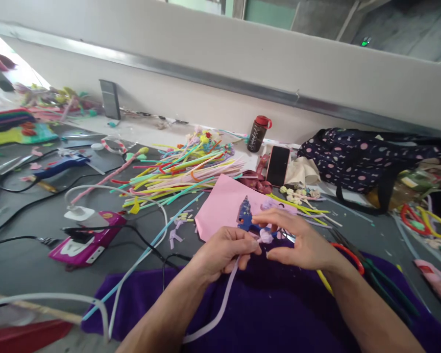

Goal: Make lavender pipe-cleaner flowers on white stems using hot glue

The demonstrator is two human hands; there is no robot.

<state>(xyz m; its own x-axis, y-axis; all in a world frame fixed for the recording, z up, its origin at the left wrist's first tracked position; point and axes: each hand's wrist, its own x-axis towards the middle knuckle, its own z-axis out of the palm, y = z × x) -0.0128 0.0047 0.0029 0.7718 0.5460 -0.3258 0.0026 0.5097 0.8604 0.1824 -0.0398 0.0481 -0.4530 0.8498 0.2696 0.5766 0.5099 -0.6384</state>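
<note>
Low in the middle of the view, my left hand (230, 250) is closed with thumb and fingers pinched on a lilac pipe cleaner (222, 309), whose long end trails down over the dark purple cloth (139, 294). A small lilac flower-like piece (266, 236) sits just beyond the left fingertips. Around that piece, my right hand (305, 240) is open, its thumb and fingers apart. Just behind my hands, a blue glue gun (245, 214) lies on a sheet of pink paper (220, 203), partly hidden by the fingers.
A heap of coloured pipe cleaners (183, 171) lies behind. A magenta power strip (88, 240) with cables is on the left. Green-handled pliers (385, 284) lie by my right forearm. A bottle (257, 135), phone (278, 165) and patterned bag (353, 157) stand farther back.
</note>
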